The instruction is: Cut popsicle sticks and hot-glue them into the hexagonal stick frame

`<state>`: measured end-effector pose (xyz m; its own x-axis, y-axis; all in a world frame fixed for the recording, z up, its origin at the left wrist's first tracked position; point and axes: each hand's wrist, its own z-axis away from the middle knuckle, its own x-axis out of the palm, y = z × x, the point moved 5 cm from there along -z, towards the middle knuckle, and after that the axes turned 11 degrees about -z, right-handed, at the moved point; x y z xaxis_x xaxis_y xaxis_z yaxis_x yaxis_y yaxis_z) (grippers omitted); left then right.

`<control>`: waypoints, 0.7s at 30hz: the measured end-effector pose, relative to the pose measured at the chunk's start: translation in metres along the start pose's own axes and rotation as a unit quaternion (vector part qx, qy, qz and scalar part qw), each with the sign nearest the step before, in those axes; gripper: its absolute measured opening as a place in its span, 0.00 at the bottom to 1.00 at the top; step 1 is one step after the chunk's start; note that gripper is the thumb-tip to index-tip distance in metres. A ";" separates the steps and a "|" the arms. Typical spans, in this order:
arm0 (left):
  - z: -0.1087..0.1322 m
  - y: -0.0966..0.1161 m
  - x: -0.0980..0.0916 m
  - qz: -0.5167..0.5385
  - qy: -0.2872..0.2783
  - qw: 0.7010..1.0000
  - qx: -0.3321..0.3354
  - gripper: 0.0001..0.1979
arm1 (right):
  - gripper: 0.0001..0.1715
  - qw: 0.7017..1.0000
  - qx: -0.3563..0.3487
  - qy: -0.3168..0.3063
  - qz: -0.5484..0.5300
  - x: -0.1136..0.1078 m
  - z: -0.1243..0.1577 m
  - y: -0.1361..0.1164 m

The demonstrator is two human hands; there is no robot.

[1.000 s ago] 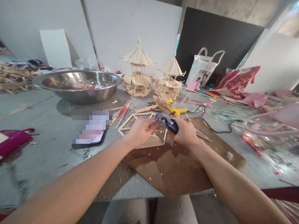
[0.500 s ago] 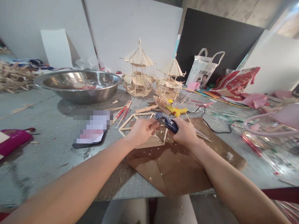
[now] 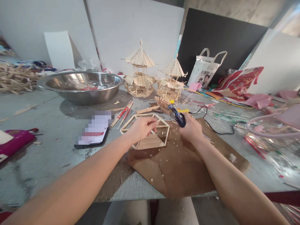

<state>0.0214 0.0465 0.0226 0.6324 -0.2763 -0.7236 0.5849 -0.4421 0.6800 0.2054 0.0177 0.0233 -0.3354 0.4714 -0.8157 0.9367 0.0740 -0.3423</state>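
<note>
My right hand (image 3: 192,128) is closed around a dark blue hand tool (image 3: 177,116) with a shiny metal part; its exact kind is unclear. My left hand (image 3: 143,127) hovers over a hexagonal frame of thin wooden sticks (image 3: 150,143), thumb and fingers pinched together. Whatever lies between those fingertips is too small to make out. Slats fill the frame's near section, and spokes cross the rest. Part of it rests on a brown sheet (image 3: 187,159). Behind the tool, a yellow glue gun (image 3: 183,110) is partly hidden.
Two wooden-stick pagoda models (image 3: 140,78) stand at the back beside a steel basin (image 3: 82,93). A phone (image 3: 93,131) and red-wrapped sticks (image 3: 123,113) lie left of the frame. A black cord (image 3: 217,133), a clear container (image 3: 264,134) and plastic scraps occupy the right.
My hands have moved apart: the right one shifted right with the blue tool, away from the left fingertips. More of the hexagonal frame now shows between them.
</note>
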 end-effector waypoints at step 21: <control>-0.005 -0.021 -0.007 -0.204 -0.128 0.967 -0.082 0.12 | 0.22 0.999 -0.003 -0.028 -0.019 0.001 0.003 -0.004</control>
<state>0.0069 0.0620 0.0140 0.1989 -0.3186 -0.9268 0.8454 -0.4225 0.3267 0.2009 0.0154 0.0224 -0.3748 0.4178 -0.8276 0.9241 0.0968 -0.3697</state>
